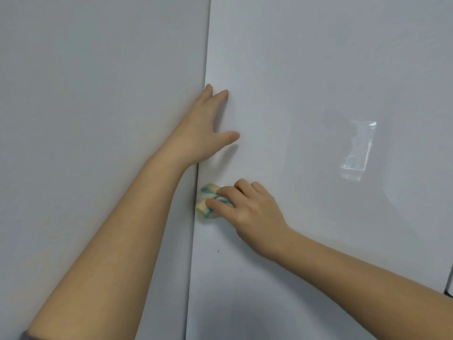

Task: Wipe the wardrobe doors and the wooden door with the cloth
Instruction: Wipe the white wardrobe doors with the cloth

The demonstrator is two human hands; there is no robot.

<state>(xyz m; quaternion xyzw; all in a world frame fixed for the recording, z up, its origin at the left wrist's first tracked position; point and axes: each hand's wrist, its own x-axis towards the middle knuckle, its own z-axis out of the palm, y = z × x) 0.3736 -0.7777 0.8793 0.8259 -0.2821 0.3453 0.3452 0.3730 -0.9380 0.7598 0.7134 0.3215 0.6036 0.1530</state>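
Observation:
Two glossy white wardrobe doors fill the view: the left door (93, 119) and the right door (318, 69), meeting at a vertical seam. My left hand (203, 128) lies flat with straight fingers on the right door just beside the seam. Below it, my right hand (247, 207) presses a small yellow cloth with blue-green stripes (208, 204) against the right door's left edge, with fingers curled over the cloth. The cloth is partly hidden under my fingers. No wooden door is in view.
A small dark speck (218, 251) sits on the right door below the cloth. A window reflection (358, 153) shows on the right door. A dark gap (449, 283) marks that door's far right edge.

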